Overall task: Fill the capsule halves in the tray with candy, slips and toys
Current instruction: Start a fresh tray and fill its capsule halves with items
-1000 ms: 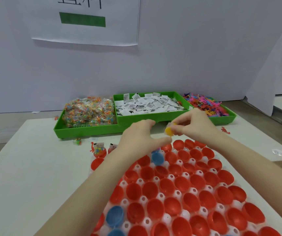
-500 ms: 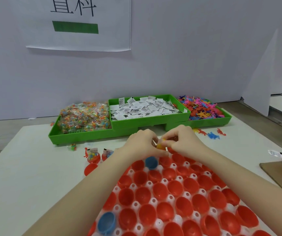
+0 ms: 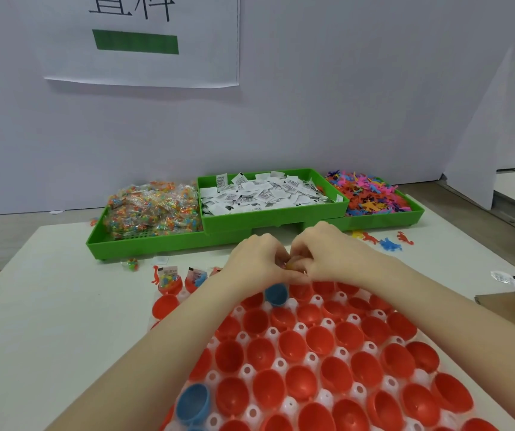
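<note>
Nearest to the camera, the white tray (image 3: pixel 281 362) is lying on the desk (image 3: pixel 47 321), and red capsule halves (image 3: pixel 327 340) are sitting open side up in almost all of its cups. One blue half (image 3: pixel 192 402) is sitting at the near left edge and another blue half (image 3: pixel 276 294) is sitting at the far edge, just below the hands. Both forearms are reaching over the tray. At its far edge the left hand (image 3: pixel 259 259) and the right hand (image 3: pixel 334 253) are meeting, fingertips together, and both are pinching one small yellow-orange piece (image 3: pixel 293 262) between them; what it is I cannot tell. To the left of the hands, two filled red halves (image 3: pixel 170 283) are standing in the tray's far left corner with candy and a slip inside. Farther back, three green bins are standing in a row: candy packets (image 3: pixel 153 209) on the left, white paper slips (image 3: pixel 265 194) in the middle bin (image 3: pixel 275 216), small coloured toys (image 3: pixel 368 195) on the right. A few loose toys (image 3: pixel 388 244) are lying on the desk before the right bin. On the wall behind, a paper sign (image 3: pixel 144 42) is hanging.
</note>
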The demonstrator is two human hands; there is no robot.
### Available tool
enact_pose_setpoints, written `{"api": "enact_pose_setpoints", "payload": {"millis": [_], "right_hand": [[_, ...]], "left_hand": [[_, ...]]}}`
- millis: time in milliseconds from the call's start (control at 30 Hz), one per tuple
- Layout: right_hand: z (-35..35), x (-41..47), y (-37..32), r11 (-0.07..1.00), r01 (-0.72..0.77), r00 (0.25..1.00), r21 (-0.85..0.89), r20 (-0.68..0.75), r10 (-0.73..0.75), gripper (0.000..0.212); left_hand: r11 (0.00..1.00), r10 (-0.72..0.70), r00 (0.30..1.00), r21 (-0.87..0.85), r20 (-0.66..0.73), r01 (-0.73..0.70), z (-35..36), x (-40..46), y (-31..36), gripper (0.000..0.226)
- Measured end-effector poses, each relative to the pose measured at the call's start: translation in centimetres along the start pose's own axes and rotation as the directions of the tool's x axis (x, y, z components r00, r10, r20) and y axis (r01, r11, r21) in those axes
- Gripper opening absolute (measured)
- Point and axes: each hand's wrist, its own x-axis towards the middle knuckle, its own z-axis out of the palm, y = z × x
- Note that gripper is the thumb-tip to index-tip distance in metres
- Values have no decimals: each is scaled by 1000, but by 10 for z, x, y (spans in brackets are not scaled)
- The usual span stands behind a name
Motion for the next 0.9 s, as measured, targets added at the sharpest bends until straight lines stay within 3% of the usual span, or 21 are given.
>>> {"api": "enact_pose_setpoints", "payload": {"millis": [133,300,567,633,700,733,800,867,900], "right_hand": [[1,1,8,957,-99,992,274,-50,117,18],[-8,4,10,980,-68,996,185,-38,77,24],[-18,0,15,946,-52,998,320,-15,60,24],[-24,-4,17,937,-51,996,347,-49,73,19],[-33,-7,25,915,-35,975,401,-189,120,14],[-37,-9,33,894,-27,935,448,-305,181,14],[-45,-9,59,840,-49,770,540,-516,376,20],[-47,-7,91,777,-178,579,604,-574,579,26],[-45,-5,108,745,-276,539,607,-544,643,29]], "left_hand": [[1000,7,1000,11,0,-7,-1,1,2,44],[984,48,999,171,23,-51,-5,0,4,46],[952,60,998,301,24,-64,-5,-1,0,60],[949,69,998,309,-9,-63,-7,-2,1,60],[957,71,996,287,-61,-50,-18,-7,2,74],[973,71,991,226,-114,-44,-28,-11,1,81],[998,58,941,23,-332,-53,-54,-21,-11,77],[991,-31,829,-124,-559,-46,-79,-29,-36,56],[990,-110,775,-139,-622,29,-89,-30,-52,48]]}}
